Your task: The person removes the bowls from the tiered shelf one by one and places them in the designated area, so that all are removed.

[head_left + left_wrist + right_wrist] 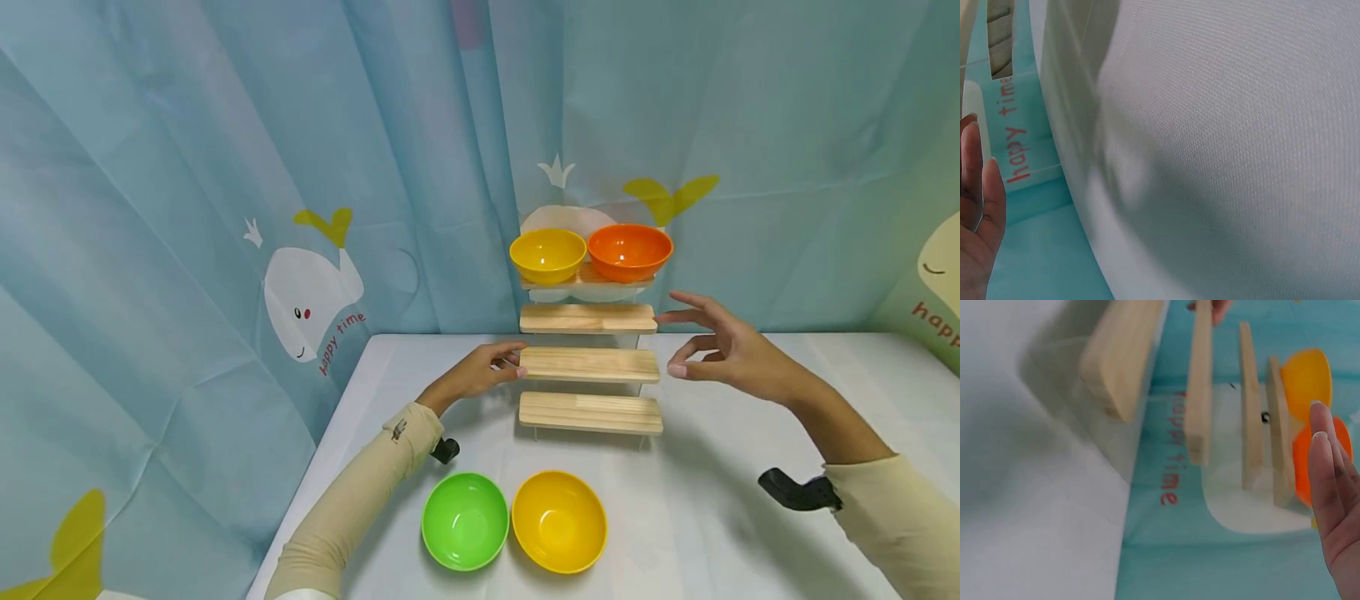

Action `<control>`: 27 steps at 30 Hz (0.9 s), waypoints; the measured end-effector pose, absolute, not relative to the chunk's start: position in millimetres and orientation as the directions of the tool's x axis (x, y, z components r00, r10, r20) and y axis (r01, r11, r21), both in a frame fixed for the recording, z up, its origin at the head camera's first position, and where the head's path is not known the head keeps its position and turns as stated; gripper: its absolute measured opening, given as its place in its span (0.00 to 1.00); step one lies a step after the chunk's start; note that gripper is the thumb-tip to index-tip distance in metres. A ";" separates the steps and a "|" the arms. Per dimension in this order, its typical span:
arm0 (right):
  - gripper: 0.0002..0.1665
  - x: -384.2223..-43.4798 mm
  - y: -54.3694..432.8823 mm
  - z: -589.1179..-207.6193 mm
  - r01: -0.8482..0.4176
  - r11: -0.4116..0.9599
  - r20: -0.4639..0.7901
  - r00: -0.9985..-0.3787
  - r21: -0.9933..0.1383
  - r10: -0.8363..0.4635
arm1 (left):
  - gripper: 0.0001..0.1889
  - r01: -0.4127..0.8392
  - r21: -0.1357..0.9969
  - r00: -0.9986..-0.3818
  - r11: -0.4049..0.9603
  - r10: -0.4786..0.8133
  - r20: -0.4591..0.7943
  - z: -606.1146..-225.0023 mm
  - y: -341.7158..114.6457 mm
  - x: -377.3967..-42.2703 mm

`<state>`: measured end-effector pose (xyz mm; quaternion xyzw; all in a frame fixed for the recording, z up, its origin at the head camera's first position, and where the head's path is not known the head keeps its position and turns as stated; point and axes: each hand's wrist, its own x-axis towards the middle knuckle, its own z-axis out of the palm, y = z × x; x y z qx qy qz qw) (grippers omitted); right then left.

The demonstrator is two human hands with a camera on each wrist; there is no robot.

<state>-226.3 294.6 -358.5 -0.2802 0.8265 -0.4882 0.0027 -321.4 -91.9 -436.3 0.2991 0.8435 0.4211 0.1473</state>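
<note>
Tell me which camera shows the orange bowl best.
The head view: the orange bowl sits on the top plank, its rim and inside unobstructed. The right wrist view shows it partly hidden by the right hand. The left wrist view doesn't show it.

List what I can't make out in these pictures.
Head view: part of the whale print, hidden by the upper yellow bowl and orange bowl.
Head view: the end of the right-hand red lettering, cut off by the right edge.
Left wrist view: part of the left hand, cut off by the left edge.
Right wrist view: far end of the lowest shelf, cut off by the top edge.
</note>
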 end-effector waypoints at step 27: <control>0.42 -288.1 318.4 -319.8 -0.307 0.372 0.231 -0.944 -0.876 -0.236 | 0.30 0.401 0.798 -0.771 0.450 0.636 0.029 -440.5 -92.0 -325.5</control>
